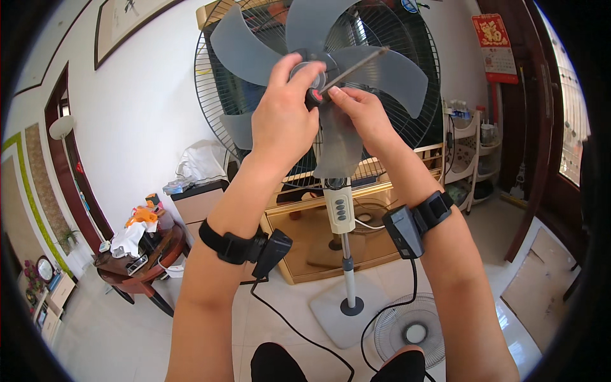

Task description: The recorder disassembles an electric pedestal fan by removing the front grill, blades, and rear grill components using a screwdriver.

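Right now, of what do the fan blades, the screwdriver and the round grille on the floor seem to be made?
Fan blades: probably plastic, satin grey, smoothly curved. Screwdriver: shaft likely steel, thin, straight and dull grey; black-and-red handle, perhaps plastic. Round grille: probably metal, from its fine grey wires; coating unclear.

Bare left hand (283,121) raised, fingers partly bent, slightly blurred; bare right hand (364,116) alongside, thumb and index pinched. Bare forearms (205,286) angled up, inward.
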The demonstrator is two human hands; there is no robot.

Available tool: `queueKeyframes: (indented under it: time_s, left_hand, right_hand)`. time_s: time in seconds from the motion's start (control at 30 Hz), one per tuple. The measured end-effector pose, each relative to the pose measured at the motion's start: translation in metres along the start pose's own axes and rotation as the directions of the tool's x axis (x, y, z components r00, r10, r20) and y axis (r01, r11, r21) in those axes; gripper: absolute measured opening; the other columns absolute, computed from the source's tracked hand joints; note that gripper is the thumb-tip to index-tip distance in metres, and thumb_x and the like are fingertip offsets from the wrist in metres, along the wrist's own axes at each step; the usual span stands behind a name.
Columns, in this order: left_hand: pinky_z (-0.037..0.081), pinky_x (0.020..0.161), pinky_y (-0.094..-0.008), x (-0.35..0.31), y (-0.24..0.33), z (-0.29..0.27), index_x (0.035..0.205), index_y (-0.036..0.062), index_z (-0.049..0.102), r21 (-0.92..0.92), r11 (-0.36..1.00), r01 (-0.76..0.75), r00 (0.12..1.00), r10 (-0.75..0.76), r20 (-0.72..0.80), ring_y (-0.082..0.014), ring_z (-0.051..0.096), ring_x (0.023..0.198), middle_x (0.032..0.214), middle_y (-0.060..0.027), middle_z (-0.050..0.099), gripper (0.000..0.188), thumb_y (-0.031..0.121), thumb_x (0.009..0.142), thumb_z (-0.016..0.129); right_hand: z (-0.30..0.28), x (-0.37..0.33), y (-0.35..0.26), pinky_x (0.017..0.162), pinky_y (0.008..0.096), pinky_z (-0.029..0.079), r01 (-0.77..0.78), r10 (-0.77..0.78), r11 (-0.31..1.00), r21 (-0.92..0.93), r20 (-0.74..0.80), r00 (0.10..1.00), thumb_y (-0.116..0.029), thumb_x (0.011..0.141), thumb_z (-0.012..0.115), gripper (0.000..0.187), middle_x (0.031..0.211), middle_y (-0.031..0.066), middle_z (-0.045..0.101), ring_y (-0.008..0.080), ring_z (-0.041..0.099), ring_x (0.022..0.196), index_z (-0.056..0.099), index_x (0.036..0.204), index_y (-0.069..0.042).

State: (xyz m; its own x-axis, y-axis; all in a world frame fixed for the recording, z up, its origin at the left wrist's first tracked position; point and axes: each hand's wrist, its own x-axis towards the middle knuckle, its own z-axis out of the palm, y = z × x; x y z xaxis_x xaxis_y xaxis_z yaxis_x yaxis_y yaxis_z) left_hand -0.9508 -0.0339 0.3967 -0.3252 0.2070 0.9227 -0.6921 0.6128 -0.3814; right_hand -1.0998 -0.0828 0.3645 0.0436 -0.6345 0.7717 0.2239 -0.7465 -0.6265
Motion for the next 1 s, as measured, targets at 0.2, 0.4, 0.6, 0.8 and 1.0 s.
queueKeyframes:
  time_s: [0.2, 0.4, 0.6, 0.8, 1.0]
  left_hand:
    - [0.048, 0.070, -0.0334, 0.013, 0.012, -0.003, 0.097, 0.0065, 0.060, 0.088, 0.930, 0.357, 0.923, -0.365, 0.123, -0.0271, 0.060, 0.081, 0.097, -0.0141, 0.058, 0.027, 0.017, 0.074, 0.069]
    - [0.048, 0.070, -0.0340, -0.003, 0.009, -0.003, 0.101, 0.0070, 0.060, -0.002, 0.998, 0.066, 0.994, -0.066, 0.087, -0.0269, 0.059, 0.083, 0.103, -0.0135, 0.055, 0.029, 0.011, 0.073, 0.069]
    - [0.048, 0.072, -0.0343, 0.000, 0.009, 0.003, 0.101, 0.0066, 0.060, -0.084, 0.965, 0.248, 0.969, -0.249, -0.003, -0.0262, 0.057, 0.080, 0.099, -0.0111, 0.051, 0.031, 0.004, 0.071, 0.068]
    - [0.047, 0.070, -0.0312, 0.000, -0.001, 0.003, 0.098, 0.0062, 0.061, -0.039, 0.999, -0.009, 0.998, 0.011, 0.067, -0.0222, 0.057, 0.079, 0.100, -0.0085, 0.051, 0.028, -0.001, 0.071, 0.066]
    - [0.046, 0.067, -0.0246, 0.005, -0.005, -0.019, 0.099, 0.0061, 0.062, -0.218, 0.972, 0.091, 0.982, -0.123, -0.140, -0.0140, 0.055, 0.078, 0.103, -0.0051, 0.052, 0.027, 0.000, 0.072, 0.065]
  right_hand:
    - [-0.003, -0.001, -0.005, 0.051, 0.0225, 0.039, 0.002, -0.001, 0.999, -0.046, 0.016, 1.000, -0.033, 0.087, 0.059, 0.032, 0.068, 0.0001, 0.056, 0.0070, 0.049, 0.056, 0.062, 0.089, -0.002]
    - [-0.002, -0.001, 0.000, 0.052, 0.0228, 0.040, -0.003, 0.002, 1.000, 0.021, 0.003, 1.000, -0.033, 0.086, 0.060, 0.032, 0.070, 0.0001, 0.056, 0.0069, 0.049, 0.059, 0.062, 0.091, -0.001]
    - [0.001, -0.002, -0.004, 0.052, 0.0222, 0.039, -0.019, 0.019, 1.000, 0.000, 0.007, 1.000, -0.032, 0.087, 0.059, 0.031, 0.070, -0.0006, 0.056, 0.0065, 0.049, 0.059, 0.063, 0.090, -0.001]
    - [-0.002, 0.002, 0.002, 0.050, 0.0221, 0.035, 0.000, 0.001, 1.000, -0.031, 0.004, 1.000, -0.033, 0.087, 0.059, 0.032, 0.065, -0.0027, 0.051, 0.0057, 0.044, 0.056, 0.063, 0.088, -0.002]
    - [-0.003, 0.002, 0.003, 0.052, 0.0227, 0.035, 0.025, -0.027, 0.992, -0.120, -0.017, 0.999, -0.037, 0.088, 0.057, 0.036, 0.066, -0.0026, 0.049, 0.0059, 0.042, 0.058, 0.061, 0.087, -0.001]
